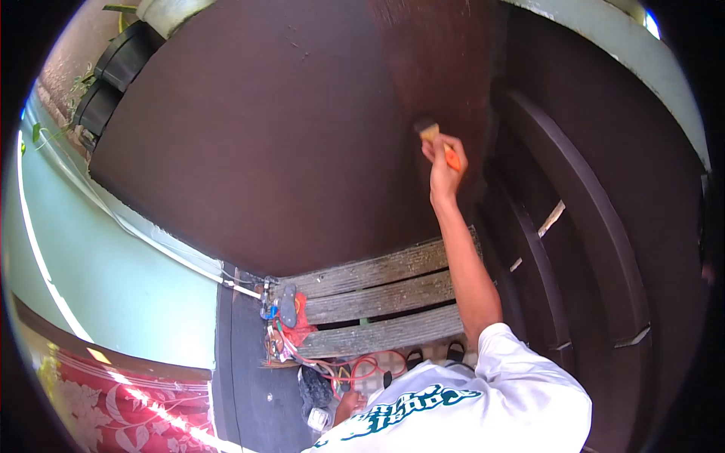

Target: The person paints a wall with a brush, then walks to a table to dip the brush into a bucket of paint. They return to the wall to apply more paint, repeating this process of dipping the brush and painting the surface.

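Head view. Right hand (447, 164) raised, fingers wrapped round the orange handle of a paintbrush (429, 131); dark bristles point up and left, at or very near the brown wall (287, 136). Contact too blurred to confirm. Brush sits at the lower end of a redder, streaky band (445, 68); surface to its left looks darker and more even.

Left hand (352, 404) low, mostly hidden beside the white shirt (461, 400); cannot tell if it grips anything.

Below the wall: slatted bench (377, 291), weathered, with red cloth or plastic (300, 323) and a grey object at its left end. Red cable or hose (368, 365) loops on the floor near dark footwear (455, 351).

Risks, my judgement: an overloaded brush could run down the wall or drip on the bench slats. Arm is well extended, so wrist control may suffer; a sideways slip could smear the curved ledges (581, 166) to the right. A backward step near those loops could snag a foot and jerk the stroke.
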`<action>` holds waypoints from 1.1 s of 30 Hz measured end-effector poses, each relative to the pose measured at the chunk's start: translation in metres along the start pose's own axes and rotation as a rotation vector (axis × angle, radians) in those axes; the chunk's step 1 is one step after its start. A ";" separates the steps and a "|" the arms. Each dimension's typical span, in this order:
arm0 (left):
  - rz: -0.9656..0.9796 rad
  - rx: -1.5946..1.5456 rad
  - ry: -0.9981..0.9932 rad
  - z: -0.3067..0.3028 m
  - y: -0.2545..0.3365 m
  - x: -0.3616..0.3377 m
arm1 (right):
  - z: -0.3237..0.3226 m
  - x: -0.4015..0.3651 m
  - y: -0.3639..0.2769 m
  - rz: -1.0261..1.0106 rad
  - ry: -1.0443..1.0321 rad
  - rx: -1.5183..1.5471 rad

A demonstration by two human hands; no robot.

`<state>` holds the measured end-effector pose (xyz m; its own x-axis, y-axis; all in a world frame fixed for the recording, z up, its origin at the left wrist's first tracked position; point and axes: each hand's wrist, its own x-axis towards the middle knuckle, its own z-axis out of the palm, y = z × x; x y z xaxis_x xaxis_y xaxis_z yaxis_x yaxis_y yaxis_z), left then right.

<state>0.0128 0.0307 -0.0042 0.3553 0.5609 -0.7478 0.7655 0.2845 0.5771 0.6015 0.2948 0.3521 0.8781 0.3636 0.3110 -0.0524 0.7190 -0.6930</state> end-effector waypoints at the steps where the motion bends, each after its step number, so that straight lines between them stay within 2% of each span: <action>1: 0.031 -0.013 0.003 0.001 0.002 0.000 | 0.014 -0.001 -0.023 -0.024 -0.044 0.066; 3: 0.093 -0.039 0.007 0.004 0.005 -0.001 | 0.030 -0.005 -0.045 -0.116 -0.129 0.137; 5: 0.141 -0.017 0.053 0.005 0.015 -0.003 | 0.034 -0.010 -0.041 -0.138 -0.143 0.146; 9: 0.210 0.087 0.160 0.003 0.063 -0.029 | -0.016 -0.021 0.040 -0.044 -0.084 -0.054; 12: 0.164 0.058 0.156 0.001 0.069 -0.028 | -0.064 -0.048 0.086 0.057 -0.011 -0.125; 16: 0.024 0.002 0.107 -0.001 0.044 -0.016 | -0.112 -0.076 0.119 0.201 0.137 -0.289; 19: -0.068 -0.023 0.063 -0.002 0.029 -0.009 | -0.134 -0.077 0.151 0.166 0.198 -0.440; 21: -0.114 -0.049 0.055 0.001 0.025 -0.003 | -0.122 -0.064 0.153 0.127 0.232 -0.451; 23: -0.158 -0.096 0.051 0.005 0.024 0.006 | -0.093 -0.044 0.126 0.054 0.220 -0.430; 25: -0.207 -0.157 0.057 0.009 0.019 0.016 | -0.051 -0.027 0.062 0.043 0.120 -0.085; 28: -0.292 -0.282 0.078 0.014 0.009 0.032 | -0.025 -0.012 0.016 -0.070 -0.003 0.068; 31: -0.366 -0.394 0.097 0.020 -0.003 0.045 | -0.036 -0.011 0.034 -0.075 -0.041 0.077; 33: -0.395 -0.433 0.102 0.024 -0.006 0.051 | -0.065 -0.022 0.069 -0.008 -0.006 0.020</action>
<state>0.0395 0.0395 -0.0535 0.0187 0.4138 -0.9102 0.5334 0.7658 0.3592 0.6099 0.2982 0.2551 0.8755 0.3615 0.3208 -0.0550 0.7339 -0.6771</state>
